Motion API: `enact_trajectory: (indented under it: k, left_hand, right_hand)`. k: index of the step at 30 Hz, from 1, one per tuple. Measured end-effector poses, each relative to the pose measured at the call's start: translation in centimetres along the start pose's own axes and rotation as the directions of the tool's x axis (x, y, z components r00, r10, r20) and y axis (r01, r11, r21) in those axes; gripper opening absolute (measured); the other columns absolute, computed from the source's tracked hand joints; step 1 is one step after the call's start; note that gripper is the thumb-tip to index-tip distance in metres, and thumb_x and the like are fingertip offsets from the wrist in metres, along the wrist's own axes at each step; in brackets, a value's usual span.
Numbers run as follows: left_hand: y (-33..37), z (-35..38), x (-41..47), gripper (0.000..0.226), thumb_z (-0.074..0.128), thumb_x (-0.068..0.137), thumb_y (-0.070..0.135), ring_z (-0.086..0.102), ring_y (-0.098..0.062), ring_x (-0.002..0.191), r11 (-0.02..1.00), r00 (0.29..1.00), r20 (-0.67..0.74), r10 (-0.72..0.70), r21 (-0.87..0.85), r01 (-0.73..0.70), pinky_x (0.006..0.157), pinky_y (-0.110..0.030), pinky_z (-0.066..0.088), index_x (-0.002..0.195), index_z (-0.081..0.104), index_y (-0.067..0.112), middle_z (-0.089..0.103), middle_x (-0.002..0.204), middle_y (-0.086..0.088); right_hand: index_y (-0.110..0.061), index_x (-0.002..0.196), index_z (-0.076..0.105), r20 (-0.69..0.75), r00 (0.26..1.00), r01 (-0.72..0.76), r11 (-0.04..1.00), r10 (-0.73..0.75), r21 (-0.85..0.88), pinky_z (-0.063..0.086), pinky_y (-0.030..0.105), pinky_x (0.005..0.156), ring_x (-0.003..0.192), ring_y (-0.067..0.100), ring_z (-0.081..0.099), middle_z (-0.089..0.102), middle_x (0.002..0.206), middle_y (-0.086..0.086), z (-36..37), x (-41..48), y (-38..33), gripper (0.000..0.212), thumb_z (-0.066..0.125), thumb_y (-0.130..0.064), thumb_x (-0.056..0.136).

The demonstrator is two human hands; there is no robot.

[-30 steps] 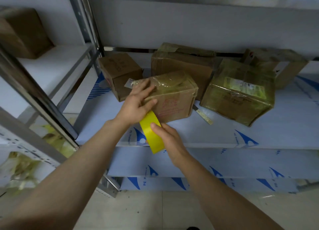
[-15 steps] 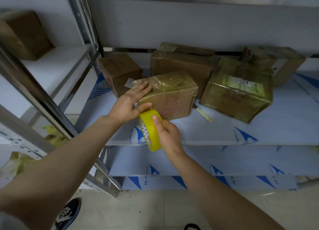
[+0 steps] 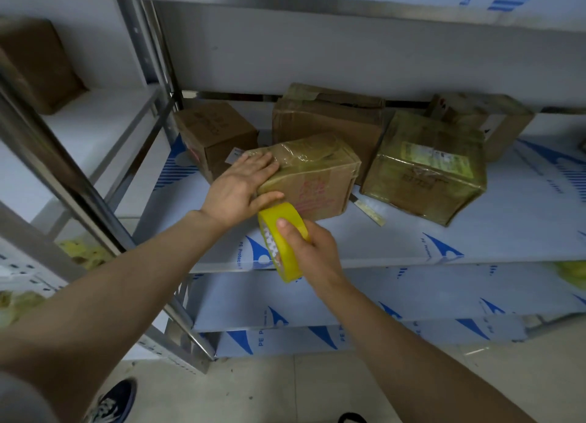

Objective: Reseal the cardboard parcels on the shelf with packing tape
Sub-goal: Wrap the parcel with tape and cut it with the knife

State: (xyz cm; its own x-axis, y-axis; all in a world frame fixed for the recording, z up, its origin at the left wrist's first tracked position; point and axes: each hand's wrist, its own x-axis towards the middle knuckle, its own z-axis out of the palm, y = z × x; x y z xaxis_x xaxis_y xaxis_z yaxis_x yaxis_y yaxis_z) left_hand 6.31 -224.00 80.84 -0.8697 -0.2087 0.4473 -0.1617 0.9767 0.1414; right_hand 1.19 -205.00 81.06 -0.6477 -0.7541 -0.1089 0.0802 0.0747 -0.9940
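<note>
A small cardboard parcel [image 3: 320, 181] wrapped in glossy tape sits near the front of the shelf [image 3: 412, 241]. My left hand [image 3: 241, 187] lies flat on its top left corner, fingers straight, thumb against the front face. Just below the parcel's front left corner, my right hand [image 3: 310, 248] grips a yellow roll of packing tape [image 3: 279, 241], thumb over its outer rim. The roll touches the parcel's lower front edge.
Several other parcels stand behind: a small brown box [image 3: 215, 134] at left, a large box [image 3: 329, 118] in the middle, a tape-covered box [image 3: 428, 168] and another box [image 3: 485, 118] at right. A steel upright [image 3: 63, 181] rises at left. A loose tape strip [image 3: 369, 210] lies on the shelf.
My right hand has turned the tape roll and lifted it closer to the parcel's front corner. My left hand has flattened on the parcel's top.
</note>
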Motion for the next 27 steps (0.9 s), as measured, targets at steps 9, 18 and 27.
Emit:
enact_trajectory:
  k: [9, 18, 27]
  left_hand:
    - [-0.7, 1.0, -0.5, 0.085, 0.043, 0.085, 0.065, 0.031, -0.035, 0.139, 0.99, 1.0, 0.022, -0.004, -0.139, 0.008, 0.114, -0.049, 0.024, 0.141, 0.041, 0.002, 0.037, 0.147, -0.022]
    - [-0.3, 0.4, -0.3, 0.089, 0.057, 0.08, 0.062, 0.011, -0.021, 0.145, 0.964, 0.992, 0.088, -0.094, -0.241, 0.113, 0.118, -0.039, 0.016, 0.148, 0.03, 0.011, 0.021, 0.156, -0.011]
    - [1.0, -0.6, 1.1, 0.081, 0.07, 0.082, 0.032, 0.019, -0.034, 0.143, 0.92, 0.921, 0.178, -0.346, -0.128, 0.371, 0.113, -0.041, 0.025, 0.15, 0.026, 0.022, 0.01, 0.159, -0.009]
  right_hand:
    - [-0.022, 0.089, 0.063, -0.056, 0.995, -0.092, 0.982, 0.084, -0.165, 0.055, 0.024, 0.078, 0.078, 0.009, 0.065, 0.064, 0.084, -0.003, 0.6, 0.7, -1.2, 0.017, 0.059, -0.038, 0.092]
    - [-0.027, 0.084, 0.059, -0.035, 0.992, -0.127, 0.969, 0.122, -0.214, 0.047, 0.028, 0.076, 0.086, 0.013, 0.058, 0.059, 0.085, -0.01, -0.4, 1.8, -0.8, 0.02, 0.055, -0.044, 0.093]
    - [-0.004, 0.104, 0.067, -0.26, 0.959, -0.095, 0.734, -0.114, -0.672, 0.042, 0.032, 0.085, 0.106, 0.033, 0.058, 0.064, 0.112, 0.018, -10.5, 7.3, 1.5, 0.026, 0.044, -0.016, 0.1]
